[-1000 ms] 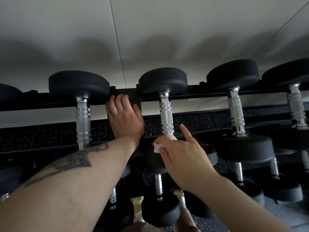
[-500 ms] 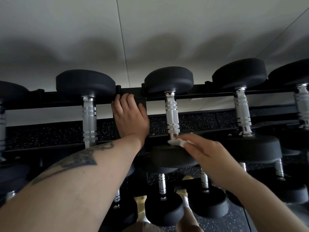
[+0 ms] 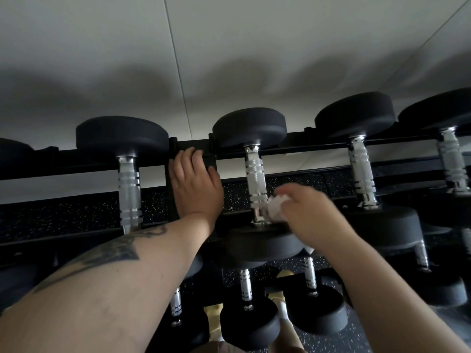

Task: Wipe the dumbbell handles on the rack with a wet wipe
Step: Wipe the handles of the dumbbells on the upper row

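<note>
The left hand [image 3: 195,184] lies flat, fingers straight, on the black rack [image 3: 188,146] upright between 2 dumbbells. The right hand [image 3: 313,217] pinches a crumpled wet wipe [image 3: 276,206] against the lower end of the middle dumbbell handle [image 3: 254,179], just above its near weight head. 4 chrome handles span the top tier with open gaps between; 3 smaller handles show below

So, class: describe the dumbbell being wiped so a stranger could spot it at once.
Find the top rail of the rack, where dumbbells rest in a row. Between the two hands sits the dumbbell. Alone among its neighbours, it has the white wipe pressed against the lower handle by the right hand.
</note>
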A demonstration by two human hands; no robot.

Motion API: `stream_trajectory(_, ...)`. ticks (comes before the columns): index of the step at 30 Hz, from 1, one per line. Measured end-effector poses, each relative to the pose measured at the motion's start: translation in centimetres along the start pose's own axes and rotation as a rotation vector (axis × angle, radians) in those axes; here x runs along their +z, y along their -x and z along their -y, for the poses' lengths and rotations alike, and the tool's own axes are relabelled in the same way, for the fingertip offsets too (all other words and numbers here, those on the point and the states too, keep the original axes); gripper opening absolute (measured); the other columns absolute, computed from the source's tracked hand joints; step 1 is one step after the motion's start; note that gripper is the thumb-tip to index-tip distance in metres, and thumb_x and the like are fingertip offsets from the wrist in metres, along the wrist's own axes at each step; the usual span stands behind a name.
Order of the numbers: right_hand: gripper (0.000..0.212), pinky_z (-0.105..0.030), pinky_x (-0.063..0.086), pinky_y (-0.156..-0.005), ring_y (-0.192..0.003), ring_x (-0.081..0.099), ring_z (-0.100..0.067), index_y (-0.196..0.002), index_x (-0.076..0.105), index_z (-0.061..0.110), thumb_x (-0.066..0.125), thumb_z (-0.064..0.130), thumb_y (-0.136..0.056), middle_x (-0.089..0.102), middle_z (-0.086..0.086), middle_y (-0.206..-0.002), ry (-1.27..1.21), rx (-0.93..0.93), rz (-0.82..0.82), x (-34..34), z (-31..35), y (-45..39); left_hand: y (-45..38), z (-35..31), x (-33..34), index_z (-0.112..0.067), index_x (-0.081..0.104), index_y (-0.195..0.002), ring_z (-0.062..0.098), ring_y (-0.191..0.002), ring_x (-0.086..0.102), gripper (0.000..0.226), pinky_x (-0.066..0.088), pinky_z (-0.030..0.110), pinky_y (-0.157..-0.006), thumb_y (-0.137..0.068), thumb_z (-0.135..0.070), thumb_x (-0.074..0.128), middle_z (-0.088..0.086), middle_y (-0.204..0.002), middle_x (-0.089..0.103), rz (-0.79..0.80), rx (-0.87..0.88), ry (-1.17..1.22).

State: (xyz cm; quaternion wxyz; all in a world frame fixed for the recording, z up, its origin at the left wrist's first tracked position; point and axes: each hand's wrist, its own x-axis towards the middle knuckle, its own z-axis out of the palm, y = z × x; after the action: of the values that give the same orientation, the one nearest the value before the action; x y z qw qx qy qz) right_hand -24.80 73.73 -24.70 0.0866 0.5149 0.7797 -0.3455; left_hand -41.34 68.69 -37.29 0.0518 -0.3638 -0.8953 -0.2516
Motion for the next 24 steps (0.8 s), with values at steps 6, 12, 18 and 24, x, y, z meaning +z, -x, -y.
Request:
stream_trajectory(6,0.027,-0.038,0.053,-0.071,-0.105,0.059,-0.033,-0.121,0.049,0.02,0.037,0.012,-0.098,0.06,-0.008,-0.113,-0.149,-0.215,-0.522,2.0,3.4,-3.1,0.3,0.3,-0.3,-0.006,0.05,-0.126,0.032,-0.122,0.041,0.046,0.023,0.049,-0.114,-0.084,-0.024,0.049,0.014,-0.126,0.05,0.058,0.188,0.0)
stream_trajectory(12,0.071,-0.033,0.001,-0.119,-0.146,-0.009,-0.019,-0.151,-0.004,0.013,0.041,0.012,-0.095,-0.012,-0.003,-0.158,0.248,-0.314,-0.205,4.7,3.1,-2.4,0.1,-0.1,-0.1,-0.009,0.048,-0.129,0.03,-0.125,0.042,0.047,0.022,0.048,-0.115,-0.086,-0.027,0.043,0.012,-0.129,0.051,0.061,0.14,-0.041)
stream_trajectory(18,0.042,-0.042,0.051,-0.082,-0.096,0.06,-0.03,-0.133,0.036,0.012,0.049,0.024,-0.094,0.059,-0.014,-0.112,-0.305,0.046,-0.023,3.0,2.5,-5.3,0.2,0.1,-0.2,-0.007,0.049,-0.129,0.032,-0.125,0.041,0.046,0.021,0.048,-0.115,-0.087,-0.025,0.044,0.013,-0.129,0.05,0.047,0.164,-0.019)
stream_trajectory(24,0.028,-0.045,0.044,-0.101,-0.101,0.063,-0.023,-0.092,0.064,0.022,0.042,0.038,-0.098,0.069,-0.006,-0.1,-1.084,0.145,0.079,2.1,0.9,-5.1,0.2,0.1,-0.2,-0.007,0.049,-0.129,0.032,-0.123,0.042,0.045,0.022,0.048,-0.114,-0.087,-0.024,0.044,0.013,-0.128,0.05,0.032,0.165,-0.016)
